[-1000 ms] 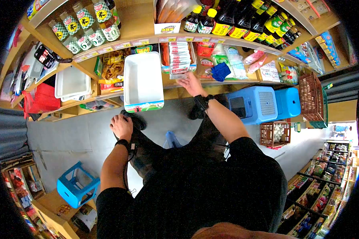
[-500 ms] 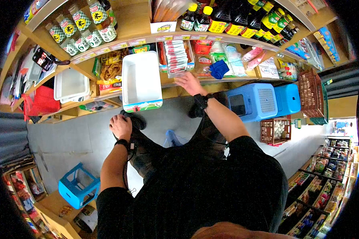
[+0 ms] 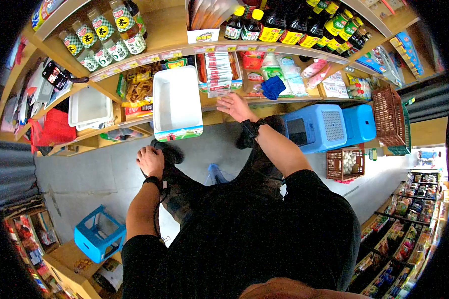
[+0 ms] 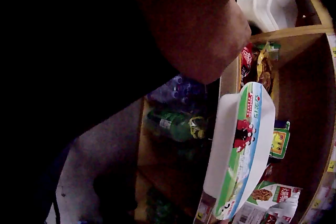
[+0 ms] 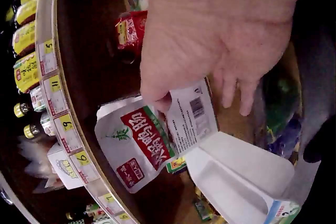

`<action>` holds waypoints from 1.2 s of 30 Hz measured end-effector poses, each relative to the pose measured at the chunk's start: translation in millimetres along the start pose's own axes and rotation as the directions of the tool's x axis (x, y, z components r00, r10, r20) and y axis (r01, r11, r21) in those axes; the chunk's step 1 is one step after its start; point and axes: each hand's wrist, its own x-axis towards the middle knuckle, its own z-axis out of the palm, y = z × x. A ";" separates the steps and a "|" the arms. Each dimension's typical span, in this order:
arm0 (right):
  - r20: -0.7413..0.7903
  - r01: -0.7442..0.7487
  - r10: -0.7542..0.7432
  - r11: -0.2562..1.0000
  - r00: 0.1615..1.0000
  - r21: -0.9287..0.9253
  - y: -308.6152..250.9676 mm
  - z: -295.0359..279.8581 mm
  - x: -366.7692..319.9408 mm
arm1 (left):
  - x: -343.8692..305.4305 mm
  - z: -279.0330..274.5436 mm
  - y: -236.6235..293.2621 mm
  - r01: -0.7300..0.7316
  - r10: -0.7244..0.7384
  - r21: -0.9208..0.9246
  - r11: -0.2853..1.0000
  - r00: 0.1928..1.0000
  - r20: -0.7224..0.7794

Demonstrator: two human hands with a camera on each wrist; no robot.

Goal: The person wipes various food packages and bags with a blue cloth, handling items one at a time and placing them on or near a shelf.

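In the head view, my right hand (image 3: pixel 235 106) is at the shelf edge, palm partly turned up and fingers extended, just below a row of white-and-red packets (image 3: pixel 218 70) in a box. The right wrist view shows the thumb of my right hand (image 5: pixel 215 40) against or just over a white packet with a red label (image 5: pixel 147 137); whether it presses is unclear. My left hand (image 3: pixel 150 161) rests near the knee, fingers loosely bent, holding nothing. Between the hands, a white tray (image 3: pixel 177 99) sticks out over the shelf edge; it also shows in the left wrist view (image 4: pixel 223 145).
Sauce bottles (image 3: pixel 273 27) and vinegar bottles (image 3: pixel 102 27) line the upper shelf. A blue cloth (image 3: pixel 273 87) lies right of the packets. Blue stools (image 3: pixel 317 128) and brown crates (image 3: pixel 345 164) stand at the right, another blue stool (image 3: pixel 99 234) at the lower left.
The packets that leaned toward my right hand now lie further back in their box. My right hand's fingers have spread and turned slightly. The left hand stays near the knee.
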 end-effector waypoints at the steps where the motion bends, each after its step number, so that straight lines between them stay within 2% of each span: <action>1: 0.027 -0.013 0.013 1.000 1.000 0.000 0.7 -3.7 0.3 | -0.8 0.0 -0.3 0.006 -0.006 0.001 1.000 1.000 0.004; 6: 0.027 -0.050 0.050 0.999 0.998 -0.005 2.0 -22.5 1.0 | -2.6 -2.8 0.4 0.010 -0.010 0.019 1.000 1.000 0.002; 8: -0.223 -0.017 -0.006 0.995 0.975 -0.103 -2.8 -33.5 2.1 | -3.0 -2.2 0.2 -0.009 0.009 0.014 1.000 1.000 -0.019; 9: -0.231 -0.010 -0.013 0.995 0.973 -0.097 -7.3 -40.1 3.2 | -3.0 -2.1 -0.6 -0.002 0.003 0.010 1.000 1.000 -0.017; 10: -0.399 0.051 -0.122 0.981 0.909 -0.185 -14.8 -46.4 4.8 | -3.4 -2.1 -1.3 0.005 -0.005 0.006 1.000 1.000 -0.014; 11: -0.542 0.089 -0.235 0.956 0.807 -0.281 -23.0 -54.5 6.8 | -4.2 -2.6 -1.0 0.014 -0.014 0.002 1.000 1.000 -0.010; 13: -0.610 0.096 -0.436 0.856 0.662 -0.508 -46.1 -77.3 9.4 | -5.2 -2.0 -2.6 0.012 -0.012 0.002 1.000 1.000 -0.005; 14: -0.483 0.230 -0.701 0.663 0.525 -0.713 -55.6 -100.3 20.6 | -4.8 2.7 -7.2 -0.009 0.009 -0.001 1.000 0.999 -0.032; 15: -0.289 0.310 -0.892 0.400 0.347 -0.863 -59.4 -118.5 29.3 | -4.7 5.4 -9.0 -0.029 0.029 -0.004 1.000 0.998 -0.058; 17: -0.542 -0.013 -0.731 0.591 0.414 -0.806 -93.6 -45.6 -25.2 | -5.1 1.9 -4.6 -0.019 0.019 0.003 1.000 0.999 -0.050; 18: -0.600 -0.210 -0.746 0.562 0.290 -0.800 -94.6 -82.1 -0.2 | -5.3 0.1 -2.8 -0.005 0.005 0.010 1.000 0.999 -0.044; 20: -0.661 -0.476 -0.677 0.487 0.323 -0.732 -103.1 -134.3 20.2 | -3.9 -0.4 0.3 0.011 -0.010 0.025 1.000 0.999 -0.032; 22: -0.727 -0.597 -0.566 0.447 0.388 -0.666 -113.3 -157.3 30.7 | -3.3 -0.2 1.0 0.029 -0.028 0.041 0.999 0.999 -0.022; 24: -0.741 -0.577 -0.370 0.468 0.560 -0.669 -124.8 -218.2 55.2 | -2.4 0.8 0.2 0.006 -0.006 0.043 0.999 1.000 -0.014; 25: -0.714 -0.595 -0.483 0.402 0.508 -0.696 -117.2 -226.8 63.7 | -1.9 1.3 0.0 0.015 -0.014 0.049 0.999 1.000 -0.020; 27: -0.712 -0.574 -0.446 0.421 0.543 -0.702 -121.3 -231.6 63.9 | -2.3 1.1 0.5 0.005 -0.004 0.022 1.000 1.000 -0.031; 29: -0.651 -0.479 -0.335 0.468 0.681 -0.743 -129.3 -214.4 39.0 | -1.1 -3.4 4.0 0.026 -0.026 0.021 0.999 1.000 -0.009; 30: -0.533 -0.410 -0.382 0.360 0.755 -0.838 -129.5 -219.3 33.7 | -1.3 -2.4 3.6 0.012 -0.012 0.015 1.000 1.000 -0.023; 32: -0.380 -0.308 -0.401 0.233 0.834 -0.922 -133.8 -228.6 27.1 | -0.8 -2.7 2.6 0.000 0.000 0.006 1.000 1.000 -0.031; 34: -0.366 -0.047 -0.366 0.649 0.855 -0.759 -131.6 -222.9 20.9 | -0.2 -0.5 1.6 0.011 -0.011 0.002 1.000 0.999 -0.038; 36: -0.338 0.177 -0.311 0.911 0.888 -0.373 -123.2 -207.4 11.5 | 0.0 4.7 -3.9 -0.008 0.008 -0.004 1.000 0.999 -0.050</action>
